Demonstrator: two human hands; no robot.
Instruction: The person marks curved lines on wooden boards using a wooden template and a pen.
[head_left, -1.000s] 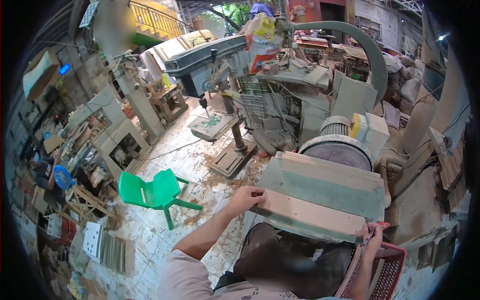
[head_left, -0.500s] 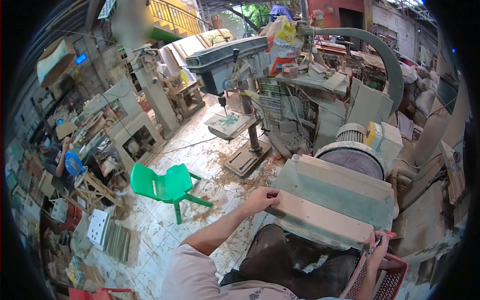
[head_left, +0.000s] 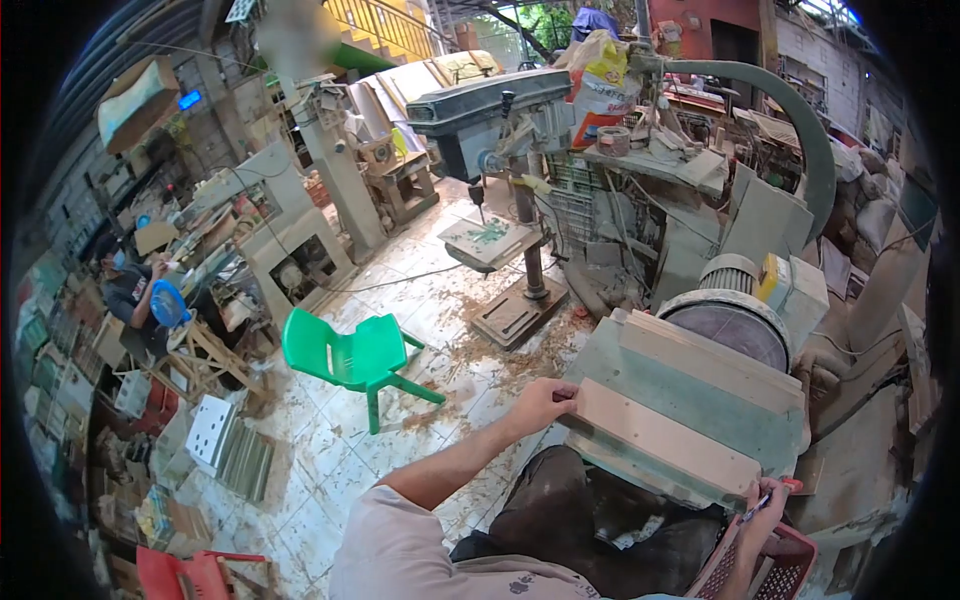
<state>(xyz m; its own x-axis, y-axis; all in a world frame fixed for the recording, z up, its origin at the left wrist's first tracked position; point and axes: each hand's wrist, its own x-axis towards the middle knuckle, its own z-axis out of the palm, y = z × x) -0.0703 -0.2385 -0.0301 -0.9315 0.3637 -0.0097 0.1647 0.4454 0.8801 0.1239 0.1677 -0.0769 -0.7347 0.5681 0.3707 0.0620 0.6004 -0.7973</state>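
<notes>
A flat, pale wooden board (head_left: 665, 435) with small dark dots lies across the green-grey machine table (head_left: 700, 402) in front of me. My left hand (head_left: 545, 404) grips the board's left end, fingers pinched at its corner. At the right end, my right hand (head_left: 764, 510) is closed around a slim pen-like tool with a red end (head_left: 792, 485), close against the board's edge. Behind it, a second, longer wooden piece (head_left: 708, 365) rests along the large round sanding disc (head_left: 735, 328).
A red plastic crate (head_left: 800, 555) stands below my right hand. Ahead are a drill press (head_left: 490, 115) and a green chair (head_left: 350, 352). Wood shavings litter the tiled floor. At the far left sits another person (head_left: 125, 290) beside a blue round object (head_left: 170, 303).
My view has swung slightly left, so the scene sits further right. Both hands keep their places at the board's two ends.
</notes>
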